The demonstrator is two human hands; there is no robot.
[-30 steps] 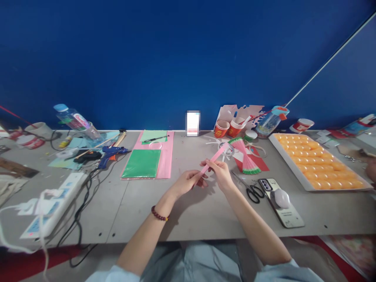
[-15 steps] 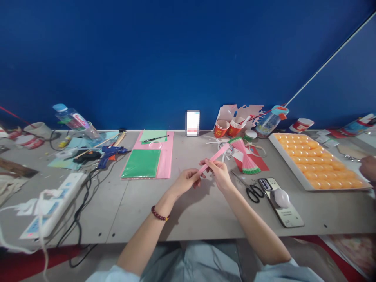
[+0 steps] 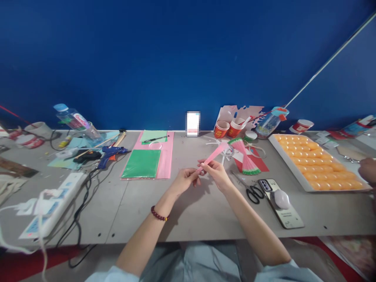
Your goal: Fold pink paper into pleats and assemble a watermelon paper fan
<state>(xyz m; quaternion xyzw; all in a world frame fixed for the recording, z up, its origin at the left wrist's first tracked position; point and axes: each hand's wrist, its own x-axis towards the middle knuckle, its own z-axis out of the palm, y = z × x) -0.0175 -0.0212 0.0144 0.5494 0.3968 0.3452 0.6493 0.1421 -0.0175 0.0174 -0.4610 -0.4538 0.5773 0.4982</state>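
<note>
A folded strip of pink paper point(image 3: 216, 153) is held between my two hands, slanting up to the right. My left hand point(image 3: 185, 181) pinches its lower end, and my right hand point(image 3: 215, 173) grips it a little higher, with the fingers of both hands close together. Beyond the strip's upper end lies a pleated pink and green paper bow point(image 3: 245, 154), pinched narrow in its middle. It rests partly over red paper point(image 3: 261, 159) beside white strips. Black-handled scissors point(image 3: 253, 192) lie to the right of my right hand.
Green paper point(image 3: 142, 163) in a clear sleeve lies left on pink sheets. Farther left are a blue glue gun point(image 3: 110, 154) and a power strip point(image 3: 55, 203) with cables. Right stand a phone point(image 3: 283, 211), a tray of orange balls point(image 3: 317, 162), paper cups point(image 3: 221, 129) and another person's hand point(image 3: 367, 170).
My right hand has slid slightly down the strip towards my left hand. The strip's upper part looks wider and more fanned out now.
</note>
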